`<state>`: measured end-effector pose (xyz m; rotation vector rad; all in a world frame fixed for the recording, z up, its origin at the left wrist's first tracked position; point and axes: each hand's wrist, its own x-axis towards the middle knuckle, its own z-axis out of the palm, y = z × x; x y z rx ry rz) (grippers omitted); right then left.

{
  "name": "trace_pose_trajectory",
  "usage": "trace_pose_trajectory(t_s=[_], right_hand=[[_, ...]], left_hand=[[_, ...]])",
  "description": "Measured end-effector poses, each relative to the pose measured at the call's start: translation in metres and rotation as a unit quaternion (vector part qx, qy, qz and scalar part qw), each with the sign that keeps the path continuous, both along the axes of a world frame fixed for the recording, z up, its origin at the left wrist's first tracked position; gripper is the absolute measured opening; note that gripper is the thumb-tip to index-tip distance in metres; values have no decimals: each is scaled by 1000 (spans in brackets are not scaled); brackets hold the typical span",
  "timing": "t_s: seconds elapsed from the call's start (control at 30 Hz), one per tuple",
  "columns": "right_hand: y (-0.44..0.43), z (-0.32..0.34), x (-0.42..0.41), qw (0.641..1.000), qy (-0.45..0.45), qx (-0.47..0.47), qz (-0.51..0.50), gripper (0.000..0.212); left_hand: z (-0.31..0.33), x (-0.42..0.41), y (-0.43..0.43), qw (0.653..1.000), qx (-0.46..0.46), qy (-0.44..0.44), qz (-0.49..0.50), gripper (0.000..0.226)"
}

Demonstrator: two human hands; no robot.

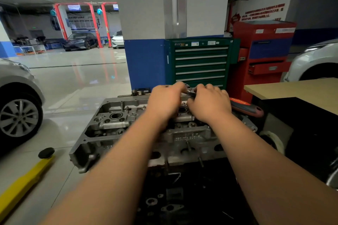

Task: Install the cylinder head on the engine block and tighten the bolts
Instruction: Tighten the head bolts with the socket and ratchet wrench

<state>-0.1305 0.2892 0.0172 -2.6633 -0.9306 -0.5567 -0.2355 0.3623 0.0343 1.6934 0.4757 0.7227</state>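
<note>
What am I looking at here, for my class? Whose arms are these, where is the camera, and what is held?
No machine: these are a person's bare arms, filmed by a head-worn camera looking forward and down. The left hand and right hand both grip a shiny wrench above the far side of a grey cylinder head. A red-and-black handle juts out past the right hand; it may be the wrench's. Behind stand a green tool chest and a red chest.

Dull silver-grey cylinder head (pixel 128 126), wrench (pixel 247 108) with a red-and-black handle, deep green tool cabinet (pixel 201 64), bright red cart (pixel 263 56), yellow lift arm (pixel 23 181).
</note>
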Motion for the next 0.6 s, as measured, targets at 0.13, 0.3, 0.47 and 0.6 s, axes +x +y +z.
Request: trace_pose_trajectory(t_s=[0.13,0.3,0.47,0.6], right_hand=[[1,-1,0,1000,-2,0,2,47],[4,0,2,1000,4,3,-3,45],[4,-1,3,1000,-5,4,-1,47],[5,-1,4,1000,-2,14,-1,45]], left_hand=[[7,-4,10,991,-83,29,-98,38],[-16,2,-20,987,38,-93,129,18],[16,-4,17,972,-139,52,-183,45],[-15,-1,-20,991,19,-80,105,16]])
